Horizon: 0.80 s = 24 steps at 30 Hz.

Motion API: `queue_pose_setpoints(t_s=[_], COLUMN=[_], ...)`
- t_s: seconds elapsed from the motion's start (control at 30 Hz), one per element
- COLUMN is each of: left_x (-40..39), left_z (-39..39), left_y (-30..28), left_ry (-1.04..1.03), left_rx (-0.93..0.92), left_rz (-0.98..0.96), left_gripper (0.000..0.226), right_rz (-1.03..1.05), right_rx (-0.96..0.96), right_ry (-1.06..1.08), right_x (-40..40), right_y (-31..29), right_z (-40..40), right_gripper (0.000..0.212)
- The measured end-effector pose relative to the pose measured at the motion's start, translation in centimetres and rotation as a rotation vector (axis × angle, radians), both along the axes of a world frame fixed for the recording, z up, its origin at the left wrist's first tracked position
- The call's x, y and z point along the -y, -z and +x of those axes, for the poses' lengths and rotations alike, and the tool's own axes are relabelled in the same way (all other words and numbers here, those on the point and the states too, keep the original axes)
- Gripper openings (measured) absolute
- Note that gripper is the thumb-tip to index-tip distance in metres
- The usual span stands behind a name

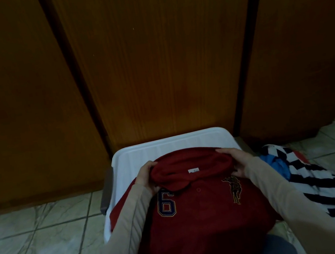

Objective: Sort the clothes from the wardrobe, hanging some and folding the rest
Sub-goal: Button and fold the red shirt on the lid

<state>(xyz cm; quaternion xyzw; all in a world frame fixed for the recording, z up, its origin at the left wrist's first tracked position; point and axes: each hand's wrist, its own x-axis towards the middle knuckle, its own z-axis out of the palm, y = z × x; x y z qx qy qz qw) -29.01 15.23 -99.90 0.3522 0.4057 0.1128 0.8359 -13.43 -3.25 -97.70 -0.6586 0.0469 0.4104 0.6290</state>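
Sleeves frame a red polo shirt (197, 206) lying folded on the white tray (171, 142), left hand (146, 178) and right hand (238, 162) grasping its collar end. Striped clothes (317, 179) heaped on the floor at three o'clock appear unsorted; nothing hung is visible, so work seems far from finished.

The red shirt (199, 214) bears a large number 6 (166, 203) on its chest, at the viewer's left, in dark blue with a pale gold outline. Opposite it, at the viewer's right, sits an embroidered emblem (234, 188) in gold and dark thread (it looks like a rider on a horse, with no letters to read). Inside the collar a small white tag (193, 170) shows a faint mark, too small to make out. Nothing else readable appears.
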Motion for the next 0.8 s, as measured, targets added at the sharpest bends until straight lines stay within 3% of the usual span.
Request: queue_pose_setpoints(t_s=[0.13, 0.27, 0.37, 0.43, 0.53, 0.6, 0.8], left_x=[-0.1, -0.6, -0.8, -0.6, -0.2, -0.2, -0.1], left_z=[-0.2, -0.3, -0.1, 0.1, 0.3, 0.7, 1.4], left_y=[-0.1, 0.4, 0.8, 0.7, 0.4, 0.6, 0.6], left_ry=[-0.020, -0.058, -0.062, -0.004, 0.093, 0.108, 0.182], left_rx=[-0.032, -0.001, -0.001, 0.002, -0.043, -0.092, -0.377], left_rz=[-0.018, -0.077, -0.039, 0.030, 0.227, 0.408, 0.999], left_gripper=[0.016, 0.015, 0.008, 0.023, 0.047, 0.058, 0.040], right_rz=[0.016, 0.033, 0.053, 0.045, -0.022, -0.126, -0.364], right_rx=[-0.046, -0.102, -0.096, -0.046, 0.080, 0.236, 0.656], right_ry=[0.009, 0.041, 0.049, 0.039, -0.048, -0.127, -0.235], right_x=[0.4, 0.7, 0.8, 0.9, 1.0, 0.9, -0.2], right_y=[-0.2, -0.2, 0.1, 0.3, 0.0, -0.3, -0.3], right_z=[0.2, 0.3, 0.6, 0.9, 1.0, 1.0, 1.1], right_gripper=[0.017, 0.010, 0.024, 0.045, 0.056, 0.050, 0.016])
